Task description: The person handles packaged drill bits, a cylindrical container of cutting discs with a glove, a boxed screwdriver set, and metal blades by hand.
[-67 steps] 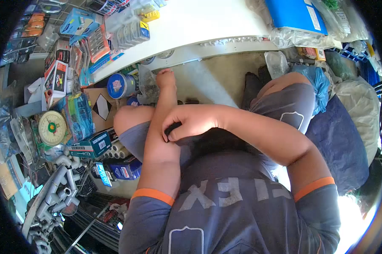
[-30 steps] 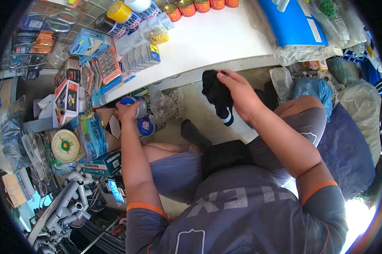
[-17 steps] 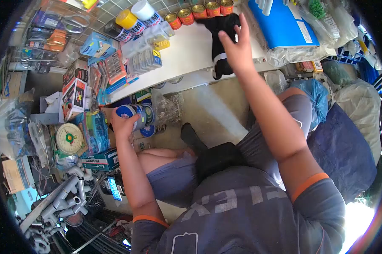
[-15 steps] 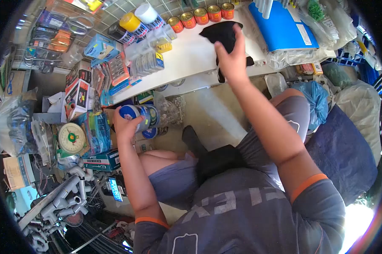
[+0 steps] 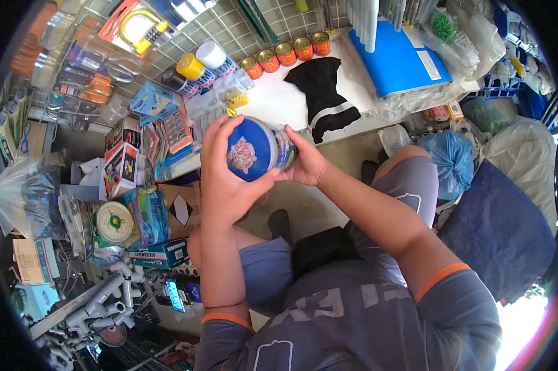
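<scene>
A round can (image 5: 249,148) with a blue lid and a pinkish animal-head emblem is held up in front of me, tilted so that its lid faces me. My left hand (image 5: 224,179) is wrapped round the left and lower edge of the lid, thumb along the bottom. On the other side, the fingers of my right hand (image 5: 305,162) grip the can's printed side wall. Beyond the hands, a black cloth (image 5: 323,93) with a white stripe lies spread on the white shelf (image 5: 285,102), partly over its front edge.
Several small red tins (image 5: 285,54) line the back of the shelf, with spray cans (image 5: 211,57) to their left. A blue folder (image 5: 399,59) lies at the right. On my left stand a dial scale (image 5: 115,221) and a screwdriver box (image 5: 159,254); a blue bag (image 5: 447,162) sits by my knee.
My right hand has let go of the black cloth, which now lies flat on the shelf. My left hand has lifted the can from the lower left, and both hands now hold it.
</scene>
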Demonstrator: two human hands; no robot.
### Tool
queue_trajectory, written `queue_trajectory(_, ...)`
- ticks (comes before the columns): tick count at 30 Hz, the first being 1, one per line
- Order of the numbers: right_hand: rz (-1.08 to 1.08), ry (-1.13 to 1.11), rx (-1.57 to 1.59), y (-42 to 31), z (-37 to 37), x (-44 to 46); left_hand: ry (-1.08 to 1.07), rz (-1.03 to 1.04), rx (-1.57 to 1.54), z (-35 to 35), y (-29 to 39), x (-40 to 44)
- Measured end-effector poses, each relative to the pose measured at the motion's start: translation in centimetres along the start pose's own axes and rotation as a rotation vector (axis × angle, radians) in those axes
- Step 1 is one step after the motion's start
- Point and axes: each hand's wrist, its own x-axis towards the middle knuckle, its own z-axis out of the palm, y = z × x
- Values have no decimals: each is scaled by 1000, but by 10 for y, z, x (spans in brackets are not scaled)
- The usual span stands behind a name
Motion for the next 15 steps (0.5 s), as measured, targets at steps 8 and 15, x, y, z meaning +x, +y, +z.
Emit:
queue_trajectory(8,3,-68,205,-7,11,-38,-15,94,-537,43,-42,-18)
queue_trajectory(15,217,122,-240,-29,12,-56,61,-96,-982,74,-47,-46)
